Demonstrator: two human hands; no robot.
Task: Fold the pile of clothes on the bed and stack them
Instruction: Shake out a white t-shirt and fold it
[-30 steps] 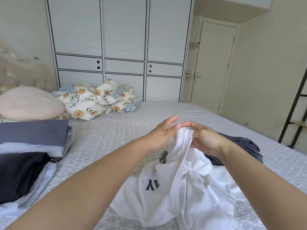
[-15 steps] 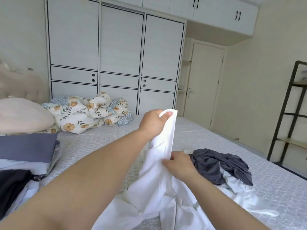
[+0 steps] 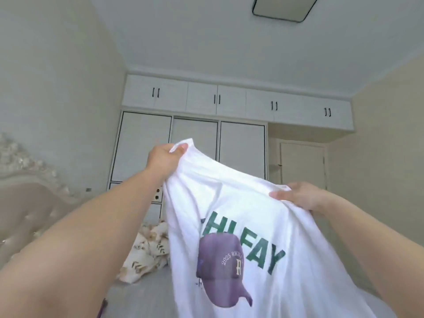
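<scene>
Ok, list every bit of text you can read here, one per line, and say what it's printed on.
"HI FAY": green letters on the white T-shirt, partly creased, so the reading is uncertain.
"2025 RICH...": small arc on the purple cap print; the rest is blurred.
"R": cap print's emblem.
Small marks left of the cap: unreadable.

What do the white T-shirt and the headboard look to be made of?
White T-shirt: thin, soft knit, probably cotton; matte, it drapes in loose folds, its graphic printed flat. Headboard: padded, button-tufted upholstery with a slight sheen, perhaps faux leather, under a carved, pale glossy frame.
</scene>
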